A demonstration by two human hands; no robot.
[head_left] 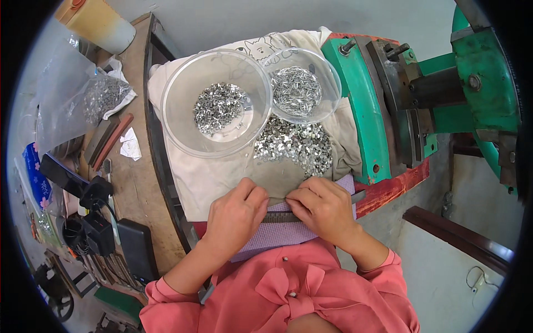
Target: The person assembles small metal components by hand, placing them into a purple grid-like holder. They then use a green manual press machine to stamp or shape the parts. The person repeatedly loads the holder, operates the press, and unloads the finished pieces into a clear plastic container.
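My left hand (pixel 236 213) is closed in a pinch at the near edge of the grey-brown cloth (pixel 222 180). Facing it, my right hand (pixel 325 206) pinches too, its fingertips a short gap away. What either one holds is hidden or too small to name. Just below the fingertips, a dark notched metal strip (pixel 279 217) lies crosswise on a purple textured mat (pixel 272 236). Beyond my hands is a loose pile of small shiny metal pieces (pixel 297 145). Behind the pile stand a large clear tub (pixel 175 111) holding metal bits and a smaller clear bowl (pixel 331 83) of thin metal pins.
A green metal press (pixel 361 122) stands close on the right, on a red base (pixel 397 188). At left, a wooden table (pixel 147 188) carries a clear plastic bag (pixel 66 94), a yellowish container (pixel 105 28), brown bars (pixel 111 141) and a black box-shaped device (pixel 137 250).
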